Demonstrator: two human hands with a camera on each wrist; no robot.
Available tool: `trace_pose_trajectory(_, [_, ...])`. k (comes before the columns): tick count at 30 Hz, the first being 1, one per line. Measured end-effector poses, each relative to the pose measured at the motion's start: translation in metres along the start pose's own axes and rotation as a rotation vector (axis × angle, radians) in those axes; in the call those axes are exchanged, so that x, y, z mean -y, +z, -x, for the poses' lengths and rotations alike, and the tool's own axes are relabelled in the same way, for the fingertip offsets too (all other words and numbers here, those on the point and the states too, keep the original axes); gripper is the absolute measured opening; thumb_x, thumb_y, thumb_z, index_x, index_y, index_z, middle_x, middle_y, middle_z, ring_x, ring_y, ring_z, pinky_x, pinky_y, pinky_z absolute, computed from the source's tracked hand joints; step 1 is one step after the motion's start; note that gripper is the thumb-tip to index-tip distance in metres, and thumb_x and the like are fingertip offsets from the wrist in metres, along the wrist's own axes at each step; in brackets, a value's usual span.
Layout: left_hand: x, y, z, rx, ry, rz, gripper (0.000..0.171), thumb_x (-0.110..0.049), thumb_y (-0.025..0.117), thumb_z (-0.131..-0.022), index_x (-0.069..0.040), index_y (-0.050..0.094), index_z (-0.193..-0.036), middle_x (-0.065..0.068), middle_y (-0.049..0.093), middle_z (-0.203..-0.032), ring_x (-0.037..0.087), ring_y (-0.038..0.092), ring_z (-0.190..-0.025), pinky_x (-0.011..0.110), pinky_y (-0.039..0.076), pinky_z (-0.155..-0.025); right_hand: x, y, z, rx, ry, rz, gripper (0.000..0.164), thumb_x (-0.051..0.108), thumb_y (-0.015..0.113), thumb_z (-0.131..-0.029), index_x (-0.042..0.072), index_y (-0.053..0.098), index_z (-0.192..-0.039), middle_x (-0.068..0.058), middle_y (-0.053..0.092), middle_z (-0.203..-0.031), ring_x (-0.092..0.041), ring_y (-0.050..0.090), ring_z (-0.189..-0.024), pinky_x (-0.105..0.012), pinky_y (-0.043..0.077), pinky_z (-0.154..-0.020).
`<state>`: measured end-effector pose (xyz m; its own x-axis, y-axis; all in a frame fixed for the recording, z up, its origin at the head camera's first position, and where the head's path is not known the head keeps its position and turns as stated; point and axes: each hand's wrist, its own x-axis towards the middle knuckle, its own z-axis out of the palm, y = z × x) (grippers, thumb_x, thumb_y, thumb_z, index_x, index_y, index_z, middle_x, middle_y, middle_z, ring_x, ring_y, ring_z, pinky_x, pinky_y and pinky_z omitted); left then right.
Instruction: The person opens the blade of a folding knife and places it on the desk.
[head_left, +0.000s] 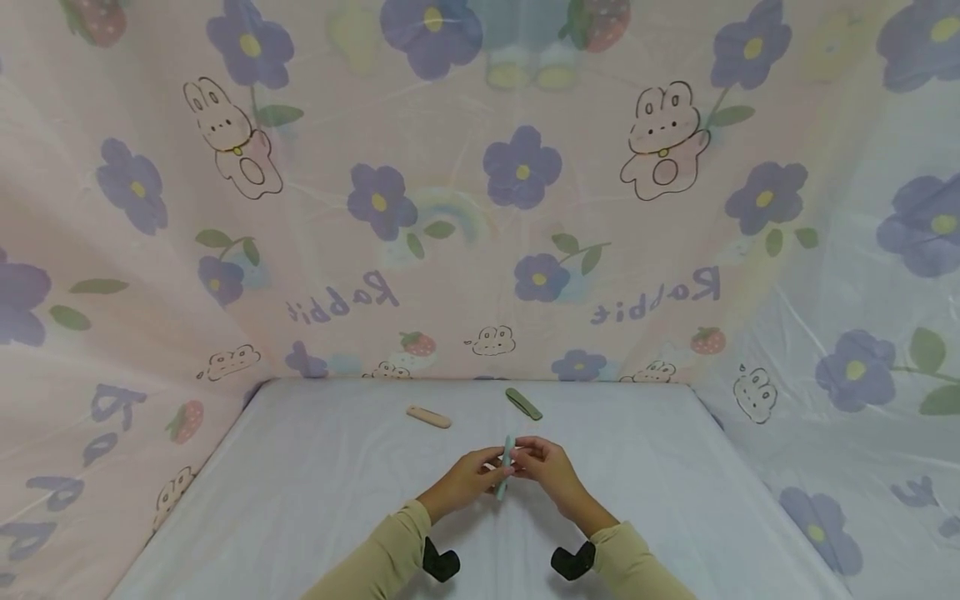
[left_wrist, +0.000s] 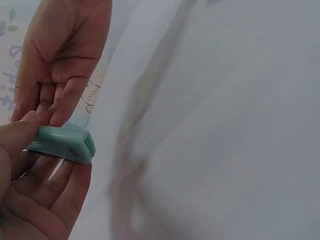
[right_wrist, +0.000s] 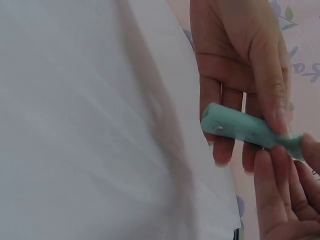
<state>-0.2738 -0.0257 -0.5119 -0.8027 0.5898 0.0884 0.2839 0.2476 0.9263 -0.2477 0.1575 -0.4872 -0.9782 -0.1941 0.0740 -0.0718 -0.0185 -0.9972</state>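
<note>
In the head view both hands meet over the table at a slim mint-green handle (head_left: 506, 460), which stands tilted between them. The left wrist view shows a slot in this handle's end (left_wrist: 67, 142) and a small rivet-like dot. My left hand (head_left: 474, 477) grips it, thumb on one side and fingers on the other. At the far end of the handle (right_wrist: 235, 124), in the right wrist view, my right hand (right_wrist: 290, 200) pinches with thumb and fingertips. What the handle folds or holds inside is hidden.
Beyond the hands lie a beige slim handle (head_left: 429, 417) and, to its right, an olive-green one (head_left: 523, 404) with a slot along it. A white cloth covers the table (head_left: 300, 467). Printed curtains (head_left: 465, 250) hang behind and at both sides.
</note>
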Motion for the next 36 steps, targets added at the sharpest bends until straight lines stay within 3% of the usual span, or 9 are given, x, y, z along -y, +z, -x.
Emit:
trace_pose_trajectory(12, [0.011, 0.000, 0.000, -0.044, -0.027, 0.344, 0.039, -0.020, 0.054, -0.095, -0.001, 0.051, -0.130, 0.011, 0.061, -0.118, 0.022, 0.059, -0.105, 0.033, 0.051, -0.085, -0.005, 0.010, 0.005, 0.005, -0.077, 0.087, 0.026, 0.000, 0.056, -0.091, -0.017, 0.053, -0.111, -0.029, 0.062, -0.098, -0.036, 0.064, -0.088, -0.041, 0.054, -0.078])
trace_pose_trajectory(18, [0.014, 0.001, -0.002, -0.084, -0.025, 0.428, 0.040, -0.016, 0.054, -0.095, 0.004, 0.049, -0.129, 0.014, 0.062, -0.116, 0.024, 0.059, -0.106, 0.034, 0.051, -0.085, -0.017, 0.012, -0.003, -0.060, -0.140, 0.188, 0.024, 0.004, 0.060, -0.090, -0.013, 0.059, -0.106, -0.025, 0.065, -0.094, -0.035, 0.064, -0.084, -0.038, 0.055, -0.073])
trace_pose_trajectory(27, [0.017, 0.005, 0.003, -0.161, -0.078, 0.488, 0.038, -0.013, 0.054, -0.095, 0.009, 0.050, -0.126, 0.016, 0.063, -0.113, 0.024, 0.060, -0.104, 0.032, 0.052, -0.083, -0.029, 0.018, -0.004, -0.151, -0.061, 0.263, 0.027, 0.017, 0.067, -0.087, -0.003, 0.063, -0.105, -0.011, 0.066, -0.091, -0.023, 0.063, -0.084, -0.026, 0.054, -0.069])
trace_pose_trajectory(36, [0.017, 0.006, 0.004, -0.212, -0.093, 0.511, 0.034, -0.013, 0.057, -0.093, 0.007, 0.055, -0.121, 0.016, 0.064, -0.111, 0.022, 0.062, -0.098, 0.035, 0.053, -0.082, -0.002, 0.026, 0.011, -0.181, -0.062, 0.199, 0.028, 0.003, 0.063, -0.087, -0.013, 0.054, -0.108, -0.025, 0.060, -0.093, -0.039, 0.060, -0.087, -0.041, 0.054, -0.074])
